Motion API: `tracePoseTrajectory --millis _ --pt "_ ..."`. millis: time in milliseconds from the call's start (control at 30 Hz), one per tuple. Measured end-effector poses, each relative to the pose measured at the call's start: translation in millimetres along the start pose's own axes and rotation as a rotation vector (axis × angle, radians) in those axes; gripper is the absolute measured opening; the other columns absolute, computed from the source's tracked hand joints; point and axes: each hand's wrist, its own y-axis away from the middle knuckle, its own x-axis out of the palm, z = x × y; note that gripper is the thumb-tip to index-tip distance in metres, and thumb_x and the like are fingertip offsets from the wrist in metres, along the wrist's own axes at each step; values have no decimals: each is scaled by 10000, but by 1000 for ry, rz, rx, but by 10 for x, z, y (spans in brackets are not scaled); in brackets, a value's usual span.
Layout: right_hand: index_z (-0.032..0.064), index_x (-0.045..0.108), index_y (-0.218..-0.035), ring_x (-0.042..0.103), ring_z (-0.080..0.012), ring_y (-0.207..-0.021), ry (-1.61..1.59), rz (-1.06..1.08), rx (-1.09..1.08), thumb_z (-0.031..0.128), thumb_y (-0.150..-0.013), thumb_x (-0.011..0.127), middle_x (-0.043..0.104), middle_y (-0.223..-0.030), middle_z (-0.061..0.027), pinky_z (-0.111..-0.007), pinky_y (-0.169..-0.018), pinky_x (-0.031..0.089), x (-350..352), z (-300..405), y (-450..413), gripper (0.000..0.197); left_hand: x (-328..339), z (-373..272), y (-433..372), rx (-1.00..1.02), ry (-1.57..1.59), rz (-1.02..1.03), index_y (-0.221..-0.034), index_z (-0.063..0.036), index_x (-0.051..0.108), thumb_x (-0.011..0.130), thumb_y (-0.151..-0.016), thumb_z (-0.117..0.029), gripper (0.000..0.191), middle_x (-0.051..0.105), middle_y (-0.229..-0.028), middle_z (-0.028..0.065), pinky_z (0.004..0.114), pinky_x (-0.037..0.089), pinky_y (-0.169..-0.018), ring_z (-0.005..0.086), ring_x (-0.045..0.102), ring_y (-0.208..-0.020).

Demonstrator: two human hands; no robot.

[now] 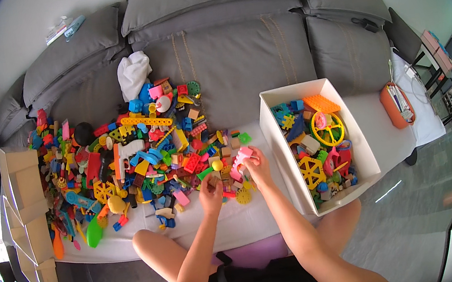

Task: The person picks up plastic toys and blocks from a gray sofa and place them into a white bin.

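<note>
My right hand grips a pink plastic toy piece with a scalloped edge, at the right rim of a large toy pile on the sofa seat. Lower and to the left, the fingers of my left hand are curled at a small wooden-looking block; whether they grip it is unclear. Just above that hand lie a yellow ball and a green piece. To the right of my hands stands a white storage bin, partly filled with toys, among them a yellow wheel and an orange plate.
White open boxes line the pile's left side. A white cloth lies behind the pile against the grey sofa cushions. An orange pencil case sits right of the bin. The seat's front edge is by my knees.
</note>
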Motion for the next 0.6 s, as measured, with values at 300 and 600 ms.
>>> tracePoseTrajectory --millis 300,600 --pt "9 462 -1091 553 -164 -1013 -56 24 -67 -4 -738 683 574 -1041 -101 -320 -928 412 -148 240 447 417 -128 26 182 -56 267 -180 -1116 10 507 638 -829 -75 327 583 -916 33 207 451 -653 92 544 -769" --pt "28 429 -1073 505 -145 -1011 -9 -204 -477 -22 -764 677 514 -1076 -83 -289 -895 418 -296 971 739 399 764 -528 -37 -189 687 -112 -1195 -78 469 535 -900 -155 312 579 -1007 43 258 500 -698 145 591 -833"
